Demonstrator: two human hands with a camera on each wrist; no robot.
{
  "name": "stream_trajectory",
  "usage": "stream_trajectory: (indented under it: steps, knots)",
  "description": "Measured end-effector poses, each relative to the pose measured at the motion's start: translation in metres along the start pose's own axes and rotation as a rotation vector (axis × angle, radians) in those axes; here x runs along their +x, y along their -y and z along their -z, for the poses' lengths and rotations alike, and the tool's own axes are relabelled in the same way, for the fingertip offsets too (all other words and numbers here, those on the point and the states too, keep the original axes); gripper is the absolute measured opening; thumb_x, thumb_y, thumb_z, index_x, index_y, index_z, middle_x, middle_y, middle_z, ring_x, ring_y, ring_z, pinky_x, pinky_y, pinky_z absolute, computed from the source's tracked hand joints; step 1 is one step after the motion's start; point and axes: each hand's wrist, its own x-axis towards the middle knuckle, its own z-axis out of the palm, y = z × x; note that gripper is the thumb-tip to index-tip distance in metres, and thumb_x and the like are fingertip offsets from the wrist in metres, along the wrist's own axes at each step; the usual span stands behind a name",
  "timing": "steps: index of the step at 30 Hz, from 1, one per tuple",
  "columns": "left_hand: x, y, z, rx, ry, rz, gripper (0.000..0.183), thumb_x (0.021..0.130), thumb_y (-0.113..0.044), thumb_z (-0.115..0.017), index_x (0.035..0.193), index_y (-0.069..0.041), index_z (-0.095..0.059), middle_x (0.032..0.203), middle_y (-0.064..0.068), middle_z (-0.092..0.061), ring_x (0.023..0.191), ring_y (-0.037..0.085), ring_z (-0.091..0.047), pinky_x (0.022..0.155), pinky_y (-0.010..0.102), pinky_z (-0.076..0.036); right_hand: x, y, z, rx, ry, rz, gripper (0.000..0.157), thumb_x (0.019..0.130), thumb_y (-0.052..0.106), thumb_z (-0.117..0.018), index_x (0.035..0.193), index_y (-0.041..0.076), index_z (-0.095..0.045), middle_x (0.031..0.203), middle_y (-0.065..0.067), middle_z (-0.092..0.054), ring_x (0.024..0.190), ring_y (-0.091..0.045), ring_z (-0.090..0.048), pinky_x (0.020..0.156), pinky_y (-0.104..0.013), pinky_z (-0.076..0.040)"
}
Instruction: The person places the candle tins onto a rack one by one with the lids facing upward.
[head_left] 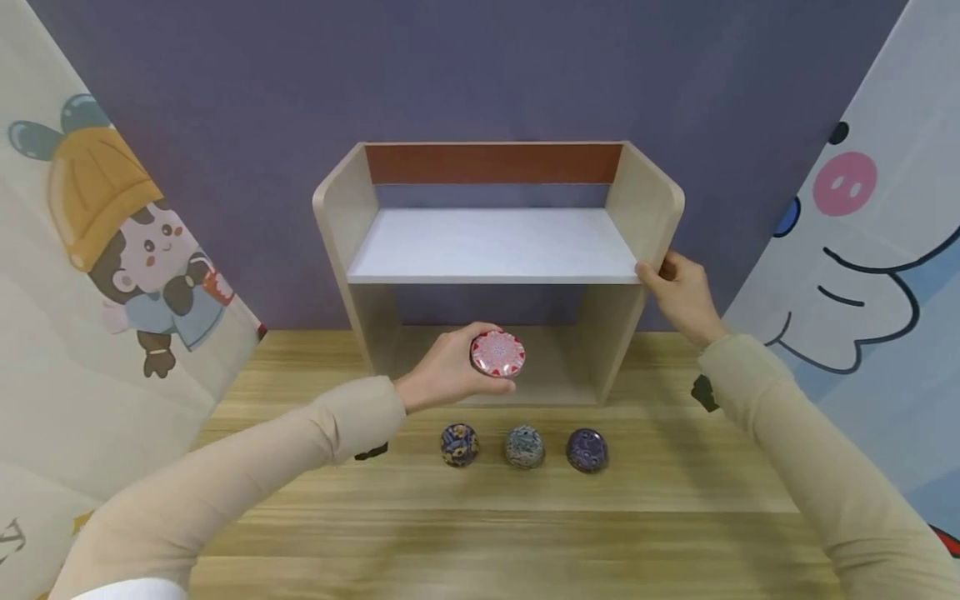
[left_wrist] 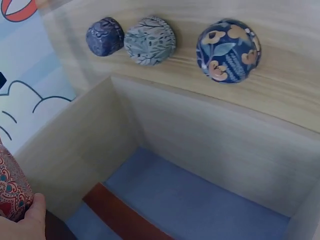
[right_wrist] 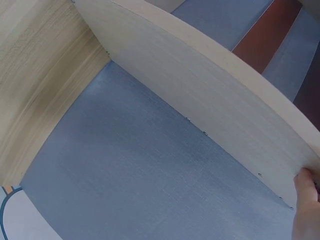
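My left hand point(head_left: 452, 367) grips a small round tin point(head_left: 498, 354) with a red and pink medallion pattern, held up in front of the shelf's lower compartment. The tin's red patterned side shows at the lower left of the left wrist view. At the two-tier wooden shelf point(head_left: 495, 277), my right hand point(head_left: 681, 297) holds the right side panel point(head_left: 651, 204), thumb on its front edge by the white middle board and fingers around its outer face. Nearest below the left hand lies a dark blue floral tin point(head_left: 460, 444) on the table.
Right of the floral tin, a pale leaf-patterned tin point(head_left: 524, 447) and a purple-blue tin point(head_left: 587, 450) stand in a row on the wood-grain table point(head_left: 517, 542). A dark blue-grey wall point(head_left: 487, 71) rises behind the shelf. Cartoon-printed panels point(head_left: 817, 208) flank both sides.
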Motion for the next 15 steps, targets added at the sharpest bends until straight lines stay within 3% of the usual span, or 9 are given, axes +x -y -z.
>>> stream_trajectory:
  steps: [6,15]
  knots:
    - [0.011,-0.014,-0.003,-0.047,-0.001,-0.051,0.075,0.065,-0.032,-0.081,0.129,-0.015,-0.047,0.114,0.001,-0.061,0.1,0.012,-0.059,0.084,0.028,-0.051,0.001,-0.001,0.0,-0.002,-0.02,0.015,0.051,0.092,0.036,-0.05,0.124,-0.004,-0.051,0.112,-0.025,-0.059,0.08,0.007,-0.05,0.065,-0.007,-0.041]
    - [0.027,-0.03,-0.005,-0.028,-0.022,-0.117,0.076,0.065,-0.031,-0.081,0.13,-0.015,-0.046,0.114,0.002,-0.061,0.102,0.012,-0.058,0.084,0.027,-0.051,0.001,-0.002,-0.002,0.029,-0.022,-0.004,0.052,0.092,0.035,-0.051,0.126,-0.004,-0.049,0.117,-0.025,-0.058,0.083,0.006,-0.05,0.068,-0.005,-0.042]
